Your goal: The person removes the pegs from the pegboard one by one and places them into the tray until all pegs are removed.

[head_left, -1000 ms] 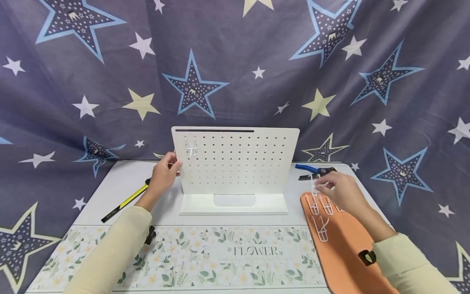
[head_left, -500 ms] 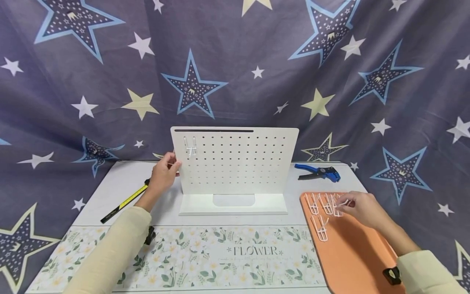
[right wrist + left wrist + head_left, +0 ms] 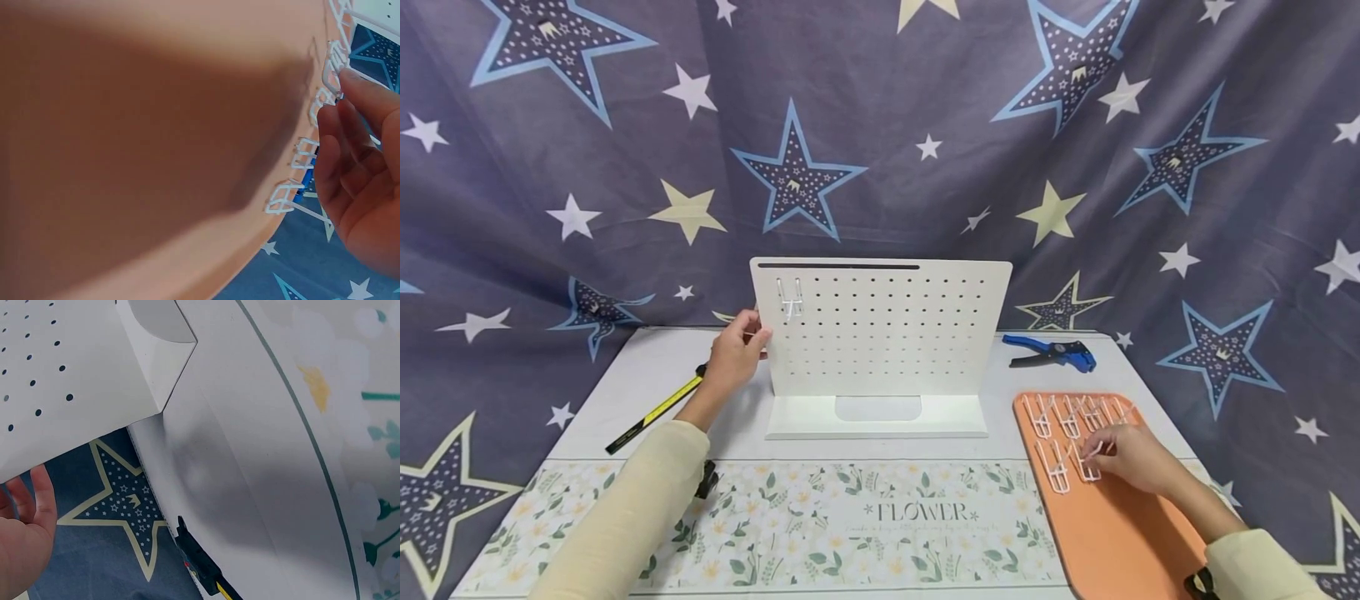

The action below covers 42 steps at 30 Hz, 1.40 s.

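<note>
A white pegboard on a stand point(image 3: 880, 350) is upright at the table's middle, one white wire hook point(image 3: 790, 300) hanging at its upper left. My left hand point(image 3: 735, 354) holds the board's left edge; in the left wrist view, fingers point(image 3: 44, 499) reach the board's edge. My right hand point(image 3: 1131, 458) pinches a white wire hook point(image 3: 1088, 468) between thumb and finger, low over the orange tray point(image 3: 1112, 542). Left of it lies another hook point(image 3: 1054, 468), and several more hooks point(image 3: 1067, 417) form a row along the tray's far end. The right wrist view shows the pinched hook point(image 3: 334, 69) at the thumb tip.
Blue and black wire stripper pliers point(image 3: 1051, 353) lie behind the tray. A slim yellow and black tool point(image 3: 658, 408) lies left of the board, under the left forearm's side. A floral mat point(image 3: 820, 525) covers the table's front. A star-patterned curtain point(image 3: 880, 167) hangs behind.
My right hand has come down and toward me from near the pliers to the tray, carrying the hook to the spot beside the nearer one. My left hand stays at the board's edge.
</note>
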Tool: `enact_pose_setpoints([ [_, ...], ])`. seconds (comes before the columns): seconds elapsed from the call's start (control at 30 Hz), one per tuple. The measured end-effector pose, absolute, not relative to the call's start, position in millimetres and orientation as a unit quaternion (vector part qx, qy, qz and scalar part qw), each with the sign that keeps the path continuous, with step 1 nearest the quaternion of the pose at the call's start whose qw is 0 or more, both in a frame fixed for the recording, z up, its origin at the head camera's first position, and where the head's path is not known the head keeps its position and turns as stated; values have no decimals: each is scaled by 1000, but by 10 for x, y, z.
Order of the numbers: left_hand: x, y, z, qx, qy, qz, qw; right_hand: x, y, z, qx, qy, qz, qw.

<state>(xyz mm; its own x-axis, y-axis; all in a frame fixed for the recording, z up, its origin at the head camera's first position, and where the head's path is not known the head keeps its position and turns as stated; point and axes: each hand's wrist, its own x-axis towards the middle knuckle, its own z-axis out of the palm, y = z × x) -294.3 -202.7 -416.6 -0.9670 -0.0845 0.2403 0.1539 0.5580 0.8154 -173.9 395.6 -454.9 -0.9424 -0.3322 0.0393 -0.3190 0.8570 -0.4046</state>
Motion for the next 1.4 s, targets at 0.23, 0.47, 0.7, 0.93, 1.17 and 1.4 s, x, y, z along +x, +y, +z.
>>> enact_pose_setpoints([
  [0.23, -2944, -2027, -4168, -21, -873, -470, 126, -1725, 3930, -4593, -167, 967, -193, 15],
  [0.47, -2946, -2035, -4172, -26, -874, -468, 127, -1728, 3908, -4581, -155, 967, -198, 34],
  [0.7, -2943, -2039, -4166, -27, -875, -466, 127, -1730, 3923, -4591, -159, 966, -203, 33],
  [0.93, -2944, -2041, -4158, -29, -876, -465, 127, -1727, 3949, -4588, -168, 961, -212, 47],
  [1.17, -2944, -2039, -4158, -29, -875, -465, 129, -1749, 4038, -4400, -184, 962, -197, 47],
  [1.4, -2946, -2050, -4182, -30, -875, -465, 127, -1857, 4015, -4093, -154, 977, -147, -25],
])
